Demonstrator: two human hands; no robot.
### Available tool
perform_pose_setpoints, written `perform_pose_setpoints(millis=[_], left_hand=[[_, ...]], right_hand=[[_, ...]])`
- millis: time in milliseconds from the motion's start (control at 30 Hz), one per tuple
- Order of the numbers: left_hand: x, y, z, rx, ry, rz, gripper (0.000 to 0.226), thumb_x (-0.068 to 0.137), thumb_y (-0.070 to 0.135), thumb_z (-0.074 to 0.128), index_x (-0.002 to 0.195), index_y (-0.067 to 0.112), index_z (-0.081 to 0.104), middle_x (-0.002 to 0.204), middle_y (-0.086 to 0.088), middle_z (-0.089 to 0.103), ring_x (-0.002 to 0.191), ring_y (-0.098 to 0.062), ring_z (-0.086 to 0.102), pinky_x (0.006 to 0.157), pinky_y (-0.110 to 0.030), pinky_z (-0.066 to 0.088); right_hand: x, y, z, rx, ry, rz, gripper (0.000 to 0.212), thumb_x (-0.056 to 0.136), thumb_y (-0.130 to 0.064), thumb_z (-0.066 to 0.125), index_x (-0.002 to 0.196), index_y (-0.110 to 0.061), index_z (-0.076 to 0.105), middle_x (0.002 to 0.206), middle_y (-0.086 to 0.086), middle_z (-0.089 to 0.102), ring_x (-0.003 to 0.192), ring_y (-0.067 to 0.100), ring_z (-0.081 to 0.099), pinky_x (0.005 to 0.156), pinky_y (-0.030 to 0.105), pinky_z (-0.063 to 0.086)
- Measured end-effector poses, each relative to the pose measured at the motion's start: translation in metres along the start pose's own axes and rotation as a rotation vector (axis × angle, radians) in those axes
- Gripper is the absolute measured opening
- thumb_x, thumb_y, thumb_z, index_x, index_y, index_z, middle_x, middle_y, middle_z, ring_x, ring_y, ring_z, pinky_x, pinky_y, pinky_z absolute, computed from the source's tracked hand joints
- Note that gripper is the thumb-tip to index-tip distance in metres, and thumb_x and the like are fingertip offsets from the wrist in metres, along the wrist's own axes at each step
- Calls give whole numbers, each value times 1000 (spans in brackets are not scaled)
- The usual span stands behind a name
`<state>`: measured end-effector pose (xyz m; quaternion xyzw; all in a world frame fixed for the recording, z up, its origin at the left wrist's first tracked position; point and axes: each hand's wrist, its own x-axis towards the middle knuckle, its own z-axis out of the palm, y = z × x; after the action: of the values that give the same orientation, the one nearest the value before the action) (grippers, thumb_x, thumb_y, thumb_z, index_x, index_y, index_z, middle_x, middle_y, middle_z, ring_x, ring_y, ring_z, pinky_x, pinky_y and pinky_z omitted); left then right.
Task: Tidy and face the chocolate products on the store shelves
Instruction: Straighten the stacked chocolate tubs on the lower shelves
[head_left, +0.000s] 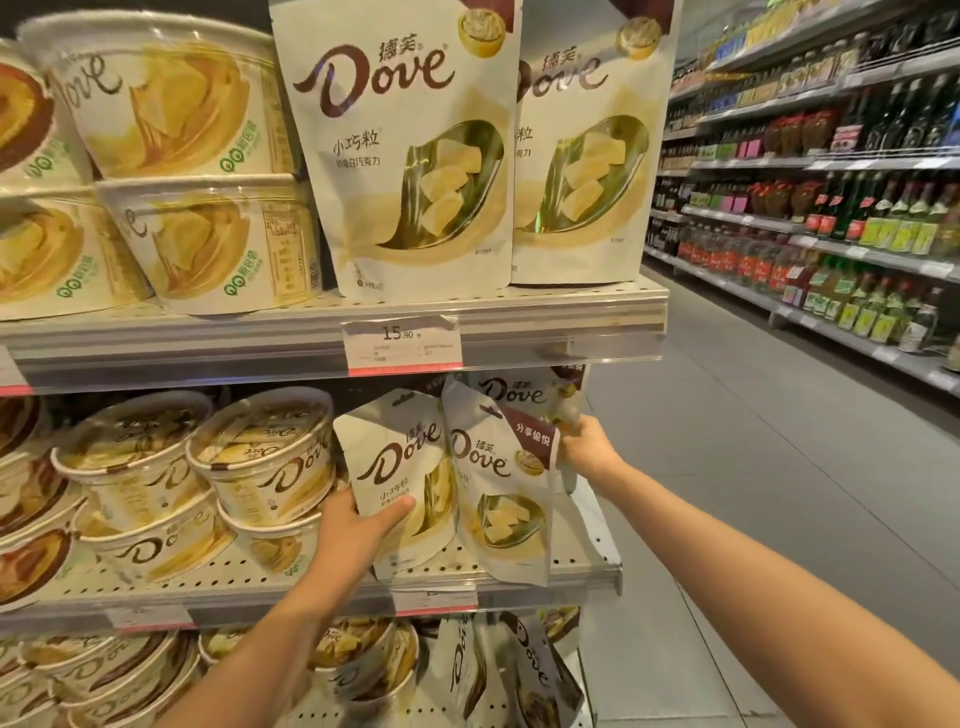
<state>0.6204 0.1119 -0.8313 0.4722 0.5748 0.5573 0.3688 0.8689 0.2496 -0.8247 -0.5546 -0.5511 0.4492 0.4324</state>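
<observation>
Cream-coloured Dove pouches are leaning on the middle shelf (582, 564). Left hand (358, 525) is gripping the left pouch (400, 467) at its lower-left edge — steadying it upright. Right hand (584, 447) is pinching the tilted right pouch (498, 483) at its top corner — likely to square its face forward.

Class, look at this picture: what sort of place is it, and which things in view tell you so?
Almost certainly a supermarket aisle: stocked Dove chocolate pouches, a price label on the shelf edge, and rows of bottles on the opposite shelving.

"Dove" brand lettering (with Chinese characters beside it) marks the cream pouches (410, 156) and tubs (265, 462); a shelf price tag (401, 345) reads "15.90".
</observation>
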Motion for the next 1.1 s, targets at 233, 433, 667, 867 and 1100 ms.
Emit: perform_pose_setpoints(millis=[233,433,667,867,1100], left_hand=[[3,-3,-2,-6,-15,-21,29,78,6,72,103,18,66,103,-4,71,98,-20,67,89,-49,52],[-1,0,-1,3,-12,3,29,78,5,71,103,19,64,102,-3,70,97,-18,66,87,-47,53],[-5,-5,-1,-48,-1,-3,38,72,2,76,105,17,63,106,-7,70,101,-24,65,90,-51,51],[-2,-14,3,-53,17,-28,56,63,-5,80,110,19,60,112,-7,67,106,-26,61,93,-52,48],[3,-19,2,18,44,-11,49,66,-2,79,104,24,60,109,-3,68,104,-23,62,92,-51,49]], right_hand=[[4,-9,-20,43,-205,16,24,92,-7,55,114,3,58,102,13,67,87,20,66,65,25,54],[-12,-16,-23,109,-167,10,31,89,-3,57,119,0,54,102,8,65,89,18,65,56,14,49],[-92,2,-17,238,126,-318,57,79,-18,58,132,-23,38,128,-4,48,122,16,46,98,32,44],[-140,20,19,8,-111,-315,112,46,-66,79,139,-36,24,137,-17,39,124,2,41,104,27,35],[-124,10,24,-30,-93,-251,64,70,-12,80,123,-25,45,108,-15,62,98,-3,61,88,26,54]])
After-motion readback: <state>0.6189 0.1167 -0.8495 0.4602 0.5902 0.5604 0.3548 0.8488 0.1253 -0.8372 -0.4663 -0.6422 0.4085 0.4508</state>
